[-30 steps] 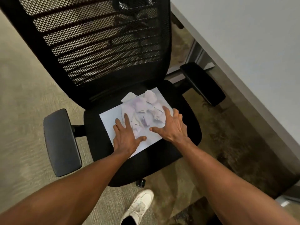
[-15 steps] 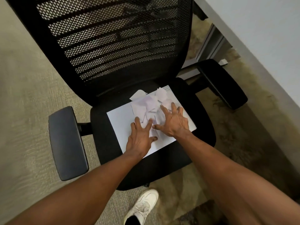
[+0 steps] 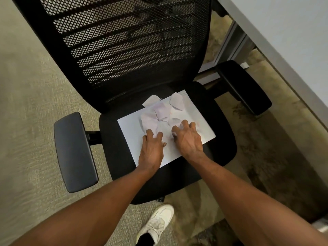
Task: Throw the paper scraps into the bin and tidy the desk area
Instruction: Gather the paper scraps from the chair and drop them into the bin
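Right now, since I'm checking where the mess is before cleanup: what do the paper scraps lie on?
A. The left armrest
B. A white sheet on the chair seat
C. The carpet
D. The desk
B: the scraps sit piled on a white sheet that lies flat on the black chair seat, with the left hand and right hand on the pile's near edge.

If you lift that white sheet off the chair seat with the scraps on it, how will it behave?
The white sheet looks thin, so it would probably sag unless supported from both sides. The paper scraps lie loose and crumpled, so they would likely slide off a tilted edge. One scrap already overhangs its far edge and may drop.
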A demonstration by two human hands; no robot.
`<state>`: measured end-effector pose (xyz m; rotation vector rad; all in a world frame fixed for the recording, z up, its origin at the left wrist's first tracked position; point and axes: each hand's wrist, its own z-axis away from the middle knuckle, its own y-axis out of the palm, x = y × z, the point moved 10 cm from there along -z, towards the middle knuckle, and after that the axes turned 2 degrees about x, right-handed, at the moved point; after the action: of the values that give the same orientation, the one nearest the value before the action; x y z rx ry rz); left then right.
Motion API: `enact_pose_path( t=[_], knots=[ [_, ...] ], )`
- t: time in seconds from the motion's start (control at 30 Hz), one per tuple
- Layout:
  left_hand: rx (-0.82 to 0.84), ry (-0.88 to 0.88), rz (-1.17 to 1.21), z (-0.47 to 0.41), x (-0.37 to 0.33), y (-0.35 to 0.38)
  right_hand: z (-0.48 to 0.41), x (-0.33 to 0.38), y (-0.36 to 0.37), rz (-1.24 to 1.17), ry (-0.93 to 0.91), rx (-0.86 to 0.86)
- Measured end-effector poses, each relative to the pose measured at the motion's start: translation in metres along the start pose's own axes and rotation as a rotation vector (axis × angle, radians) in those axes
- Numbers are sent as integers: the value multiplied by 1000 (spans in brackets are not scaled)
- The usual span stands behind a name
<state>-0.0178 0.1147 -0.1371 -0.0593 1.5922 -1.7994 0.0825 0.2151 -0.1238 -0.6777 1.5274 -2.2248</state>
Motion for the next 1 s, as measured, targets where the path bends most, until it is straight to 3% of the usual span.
enact_pose_path(
  t=[0.2, 0.37, 1.0],
  knots=[
    [-6, 60, 39, 7, 1, -5, 9, -9, 0, -72, 1, -16],
    [-3, 73, 112, 16, 6, -7, 18, -26, -5, -274, 87, -91],
    [-197, 119, 300, 42, -19, -48, 72, -81, -21, -632, 230, -348]
  ],
)
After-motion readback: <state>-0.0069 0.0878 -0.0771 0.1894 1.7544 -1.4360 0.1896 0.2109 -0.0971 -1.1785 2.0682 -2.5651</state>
